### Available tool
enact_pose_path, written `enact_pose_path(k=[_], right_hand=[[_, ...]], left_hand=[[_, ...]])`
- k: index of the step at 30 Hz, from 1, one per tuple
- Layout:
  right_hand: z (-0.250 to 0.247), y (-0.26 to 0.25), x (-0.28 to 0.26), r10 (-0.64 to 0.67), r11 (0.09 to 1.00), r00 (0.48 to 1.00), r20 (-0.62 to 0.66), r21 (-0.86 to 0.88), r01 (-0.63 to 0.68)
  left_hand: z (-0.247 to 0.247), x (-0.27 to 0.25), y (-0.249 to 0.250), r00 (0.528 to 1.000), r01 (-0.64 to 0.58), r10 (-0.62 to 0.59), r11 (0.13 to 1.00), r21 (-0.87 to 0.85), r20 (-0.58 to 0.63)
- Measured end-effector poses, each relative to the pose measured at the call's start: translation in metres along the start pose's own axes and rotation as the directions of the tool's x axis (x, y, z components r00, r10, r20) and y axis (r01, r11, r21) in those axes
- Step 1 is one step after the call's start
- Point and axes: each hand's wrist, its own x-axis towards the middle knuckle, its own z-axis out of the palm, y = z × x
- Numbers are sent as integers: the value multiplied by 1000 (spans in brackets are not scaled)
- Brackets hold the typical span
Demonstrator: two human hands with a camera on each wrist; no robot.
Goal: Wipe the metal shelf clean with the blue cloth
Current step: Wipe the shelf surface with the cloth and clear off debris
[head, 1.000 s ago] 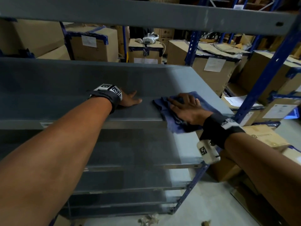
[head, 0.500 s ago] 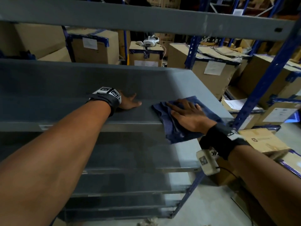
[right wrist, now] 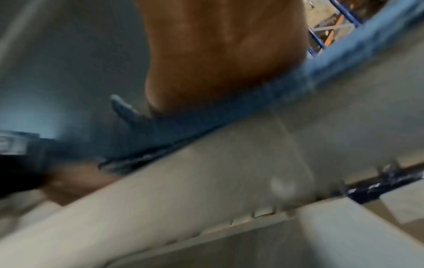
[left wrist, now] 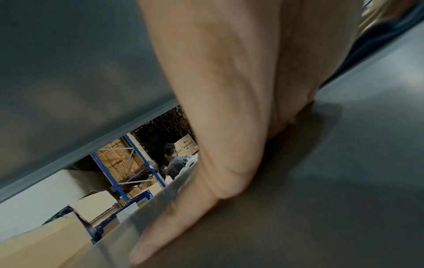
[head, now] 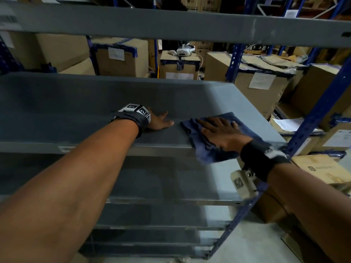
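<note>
The grey metal shelf (head: 95, 114) runs across the head view at chest height. A blue cloth (head: 214, 149) lies on its right front part and droops over the front lip. My right hand (head: 218, 130) lies flat on the cloth with fingers spread and straight, pressing it to the shelf. In the blurred right wrist view the palm sits on the cloth (right wrist: 252, 112). My left hand (head: 159, 121) rests flat on the bare shelf just left of the cloth. The left wrist view shows its thumb (left wrist: 174, 217) stretched along the shelf surface (left wrist: 344, 181).
Another grey shelf (head: 171, 25) hangs close above. A blue upright post (head: 311, 122) stands at the right end. Lower shelves (head: 152, 185) lie beneath. Cardboard boxes (head: 121, 59) fill the racks behind and to the right. A person (left wrist: 175, 161) stands far off.
My right hand has slid the cloth rightward along the shelf towards its right end. The left hand has stayed planted in the same spot.
</note>
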Motion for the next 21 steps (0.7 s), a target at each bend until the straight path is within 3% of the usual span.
enact_pose_path(k=[3, 7, 10, 15, 21], right_hand=[[-16, 11, 38, 126, 991, 988, 91, 28, -129], [-30, -6, 62, 181, 983, 967, 180, -24, -180], [-35, -4, 69, 165, 981, 950, 263, 56, -186], [-34, -2, 93, 200, 980, 941, 272, -47, -195], [-36, 3, 102, 127, 989, 944, 305, 34, -144]], left_hand=[[2, 1, 2, 1000, 1, -2, 1000, -10, -14], [2, 5, -2, 1000, 8, -8, 1000, 29, -12], [0, 7, -3, 1000, 14, -13, 999, 43, -9], [-2, 10, -1, 1000, -13, 13, 999, 34, -5], [-10, 10, -1, 998, -2, 4, 999, -33, 66]])
